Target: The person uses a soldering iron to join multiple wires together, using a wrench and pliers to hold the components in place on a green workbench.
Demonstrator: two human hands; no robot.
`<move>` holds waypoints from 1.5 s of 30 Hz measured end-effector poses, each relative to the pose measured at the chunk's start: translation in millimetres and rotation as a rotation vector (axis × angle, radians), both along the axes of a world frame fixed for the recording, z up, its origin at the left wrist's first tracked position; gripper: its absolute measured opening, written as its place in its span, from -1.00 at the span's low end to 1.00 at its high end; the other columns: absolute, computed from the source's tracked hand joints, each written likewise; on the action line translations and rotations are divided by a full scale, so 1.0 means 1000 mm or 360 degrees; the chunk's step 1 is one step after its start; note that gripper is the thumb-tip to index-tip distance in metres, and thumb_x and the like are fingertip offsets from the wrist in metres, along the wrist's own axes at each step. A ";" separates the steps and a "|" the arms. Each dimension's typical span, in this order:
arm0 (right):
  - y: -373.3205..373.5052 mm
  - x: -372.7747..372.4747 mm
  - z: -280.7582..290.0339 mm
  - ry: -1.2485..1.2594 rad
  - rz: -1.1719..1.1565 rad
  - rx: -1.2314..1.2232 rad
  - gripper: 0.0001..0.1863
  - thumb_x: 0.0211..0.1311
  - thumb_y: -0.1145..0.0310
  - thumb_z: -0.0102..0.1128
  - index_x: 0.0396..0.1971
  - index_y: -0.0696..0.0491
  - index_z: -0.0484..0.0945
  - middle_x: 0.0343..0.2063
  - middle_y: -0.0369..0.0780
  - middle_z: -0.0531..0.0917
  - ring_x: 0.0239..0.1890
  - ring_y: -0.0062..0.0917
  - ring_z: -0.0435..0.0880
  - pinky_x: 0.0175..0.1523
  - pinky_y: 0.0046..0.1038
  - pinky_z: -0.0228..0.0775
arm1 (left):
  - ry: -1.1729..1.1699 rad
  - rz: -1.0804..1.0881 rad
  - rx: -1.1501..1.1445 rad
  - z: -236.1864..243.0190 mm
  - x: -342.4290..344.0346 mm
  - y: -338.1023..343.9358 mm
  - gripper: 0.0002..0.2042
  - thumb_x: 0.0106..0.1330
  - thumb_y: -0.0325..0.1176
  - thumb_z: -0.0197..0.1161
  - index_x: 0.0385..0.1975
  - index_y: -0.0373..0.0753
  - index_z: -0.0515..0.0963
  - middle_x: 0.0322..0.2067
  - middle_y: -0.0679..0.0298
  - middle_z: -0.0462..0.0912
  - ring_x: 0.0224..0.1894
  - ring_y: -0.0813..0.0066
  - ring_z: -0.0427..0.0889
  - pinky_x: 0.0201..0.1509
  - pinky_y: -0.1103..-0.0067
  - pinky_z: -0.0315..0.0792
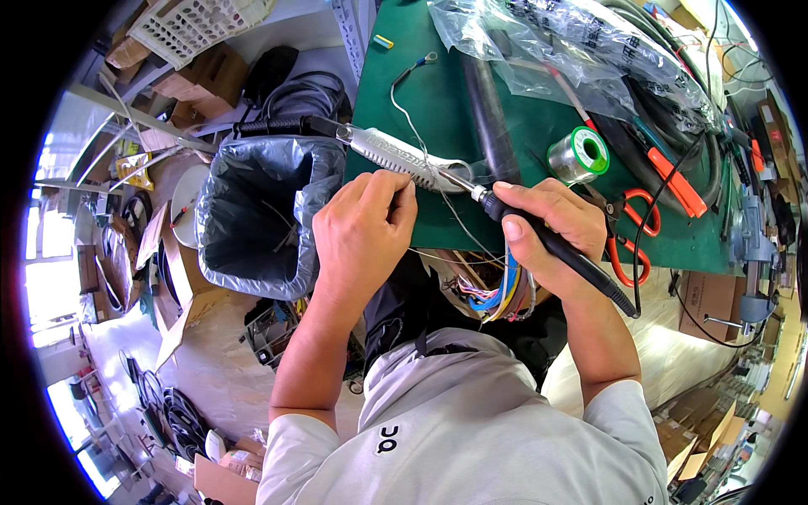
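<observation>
My right hand [551, 223] grips a black-handled soldering iron [572, 257], its metal tip pointing left over a white tool like a utility knife [379, 147], which lies at the table edge. My left hand [362, 227] is closed beside that tool's lower edge, fingertips pinched on something I cannot make out. A thin pale wire [402, 109] with a ring terminal [430, 58] runs across the white tool and down past the iron. A green solder spool [577, 156] and orange-handled scissors [631, 261] are to the right of my right hand.
The green table [391, 34] carries plastic bags [555, 34], a dark tube [488, 118] and cables. A lined bin [210, 236] stands at left. Coloured wires [497, 295] hang below the edge. A grey clamp [753, 244] is at the table's right end; boxes [707, 311] lie beneath.
</observation>
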State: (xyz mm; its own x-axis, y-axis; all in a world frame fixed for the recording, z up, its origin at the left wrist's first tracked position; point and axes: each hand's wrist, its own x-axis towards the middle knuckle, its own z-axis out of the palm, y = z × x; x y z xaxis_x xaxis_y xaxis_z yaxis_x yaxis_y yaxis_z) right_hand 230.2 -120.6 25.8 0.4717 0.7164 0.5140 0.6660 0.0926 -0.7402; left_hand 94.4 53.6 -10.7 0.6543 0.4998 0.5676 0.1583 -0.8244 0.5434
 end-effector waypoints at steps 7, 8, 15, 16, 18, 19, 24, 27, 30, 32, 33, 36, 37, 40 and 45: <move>-0.002 0.005 0.008 -0.0377 0.0094 -0.0032 -0.62 -0.07 0.47 0.46 -0.14 0.08 0.73 -0.47 -0.29 0.68 -0.42 -0.49 0.54 -0.28 -0.50 0.42 | 0.0065 0.0024 0.0070 0.002 -0.002 -0.003 -0.90 0.13 -0.48 0.38 -0.46 -0.20 0.56 -0.57 0.27 0.56 -0.53 0.27 0.58 -0.47 0.44 0.44; -0.003 0.006 0.011 -0.0400 0.0069 -0.0040 -0.62 -0.08 0.46 0.46 -0.14 0.08 0.73 -0.47 -0.30 0.68 -0.39 -0.48 0.54 -0.25 -0.49 0.42 | 0.0066 0.0024 0.0065 0.002 -0.002 -0.003 -0.90 0.14 -0.48 0.37 -0.46 -0.20 0.56 -0.57 0.27 0.56 -0.53 0.27 0.59 -0.47 0.44 0.44; -0.007 0.018 0.003 -0.0222 0.0042 -0.0032 -0.61 -0.07 0.38 0.49 -0.15 0.06 0.71 -0.43 -0.33 0.69 -0.28 -0.46 0.51 -0.13 -0.48 0.40 | -0.0005 -0.0012 0.0022 0.002 -0.001 -0.002 -0.91 0.14 -0.50 0.36 -0.44 -0.21 0.56 -0.56 0.25 0.56 -0.53 0.27 0.58 -0.47 0.44 0.44; -0.006 0.019 0.001 -0.0221 0.0064 -0.0032 -0.61 -0.07 0.38 0.49 -0.15 0.05 0.71 -0.43 -0.33 0.69 -0.28 -0.46 0.50 -0.13 -0.48 0.40 | -0.0003 -0.0013 0.0023 0.001 -0.001 -0.001 -0.91 0.14 -0.50 0.36 -0.44 -0.21 0.56 -0.56 0.25 0.55 -0.53 0.27 0.58 -0.47 0.44 0.44; -0.005 0.020 -0.002 -0.0239 0.0094 -0.0045 -0.62 -0.07 0.38 0.49 -0.15 0.04 0.71 -0.43 -0.33 0.69 -0.28 -0.45 0.50 -0.12 -0.48 0.39 | 0.0011 -0.0014 0.0033 0.001 0.000 -0.001 -0.90 0.14 -0.50 0.36 -0.44 -0.21 0.55 -0.57 0.25 0.54 -0.53 0.27 0.58 -0.47 0.43 0.44; -0.006 0.022 -0.003 -0.0259 0.0101 -0.0058 -0.62 -0.07 0.38 0.49 -0.15 0.04 0.71 -0.43 -0.32 0.69 -0.28 -0.45 0.50 -0.12 -0.48 0.39 | 0.0024 -0.0014 0.0042 0.001 0.000 -0.001 -0.90 0.15 -0.50 0.36 -0.44 -0.21 0.55 -0.57 0.25 0.53 -0.53 0.27 0.58 -0.47 0.43 0.44; -0.005 0.020 -0.005 -0.0250 0.0092 -0.0061 -0.63 -0.07 0.39 0.49 -0.17 0.03 0.72 -0.44 -0.33 0.67 -0.29 -0.45 0.49 -0.12 -0.47 0.38 | 0.0056 -0.0013 0.0092 0.000 0.001 -0.001 -0.90 0.16 -0.48 0.35 -0.45 -0.20 0.53 -0.58 0.26 0.50 -0.54 0.27 0.57 -0.48 0.42 0.43; -0.004 0.019 -0.004 -0.0213 0.0088 -0.0041 -0.64 -0.07 0.40 0.48 -0.17 0.03 0.72 -0.45 -0.33 0.67 -0.29 -0.45 0.49 -0.12 -0.47 0.37 | 0.0059 -0.0010 0.0110 0.002 0.002 -0.002 -0.91 0.17 -0.48 0.36 -0.44 -0.21 0.55 -0.59 0.26 0.51 -0.56 0.31 0.55 -0.48 0.44 0.41; -0.006 0.019 -0.004 -0.0177 0.0085 -0.0042 -0.65 -0.05 0.38 0.48 -0.17 0.04 0.72 -0.45 -0.33 0.67 -0.28 -0.45 0.49 -0.11 -0.46 0.37 | 0.0071 0.0000 0.0116 0.003 0.002 -0.003 -0.93 0.16 -0.51 0.37 -0.42 -0.24 0.59 -0.59 0.26 0.54 -0.59 0.39 0.52 -0.48 0.49 0.39; -0.008 0.020 -0.003 -0.0157 0.0086 -0.0043 -0.66 -0.04 0.37 0.47 -0.18 0.04 0.72 -0.44 -0.33 0.67 -0.27 -0.45 0.49 -0.10 -0.46 0.37 | 0.0062 -0.0002 0.0114 0.004 0.002 -0.004 -0.93 0.16 -0.51 0.37 -0.43 -0.23 0.59 -0.59 0.27 0.53 -0.59 0.39 0.52 -0.48 0.48 0.39; -0.007 0.020 -0.004 -0.0157 0.0086 -0.0042 -0.66 -0.03 0.36 0.47 -0.17 0.04 0.72 -0.44 -0.33 0.67 -0.27 -0.45 0.49 -0.10 -0.46 0.37 | 0.0066 -0.0004 0.0117 0.004 0.002 -0.004 -0.93 0.16 -0.51 0.37 -0.43 -0.23 0.59 -0.59 0.27 0.53 -0.59 0.38 0.52 -0.48 0.48 0.39; -0.006 0.019 -0.005 -0.0167 0.0084 -0.0040 -0.67 -0.01 0.34 0.47 -0.17 0.04 0.72 -0.44 -0.33 0.67 -0.27 -0.46 0.49 -0.10 -0.47 0.37 | 0.0081 -0.0008 0.0135 0.005 0.003 -0.003 -0.92 0.16 -0.51 0.37 -0.43 -0.23 0.59 -0.59 0.27 0.54 -0.59 0.37 0.52 -0.48 0.48 0.39; -0.006 0.019 -0.005 -0.0178 0.0083 -0.0040 -0.67 -0.01 0.34 0.47 -0.17 0.04 0.72 -0.44 -0.33 0.67 -0.27 -0.46 0.49 -0.10 -0.47 0.37 | 0.0086 -0.0008 0.0145 0.006 0.004 -0.003 -0.92 0.16 -0.51 0.37 -0.43 -0.23 0.58 -0.58 0.26 0.54 -0.59 0.37 0.52 -0.48 0.48 0.40; -0.006 0.020 -0.006 -0.0187 0.0085 -0.0042 -0.67 0.00 0.34 0.47 -0.17 0.04 0.72 -0.44 -0.33 0.67 -0.28 -0.46 0.49 -0.10 -0.47 0.37 | 0.0102 -0.0012 0.0161 0.006 0.004 -0.002 -0.92 0.15 -0.51 0.37 -0.43 -0.23 0.59 -0.58 0.26 0.55 -0.59 0.36 0.54 -0.48 0.48 0.41; -0.006 0.020 -0.006 -0.0157 0.0091 -0.0036 -0.67 0.00 0.36 0.48 -0.17 0.05 0.72 -0.44 -0.33 0.67 -0.29 -0.48 0.48 -0.11 -0.48 0.37 | 0.0132 -0.0014 0.0172 0.008 0.004 -0.002 -0.92 0.15 -0.50 0.37 -0.43 -0.22 0.59 -0.57 0.25 0.56 -0.56 0.31 0.57 -0.45 0.47 0.43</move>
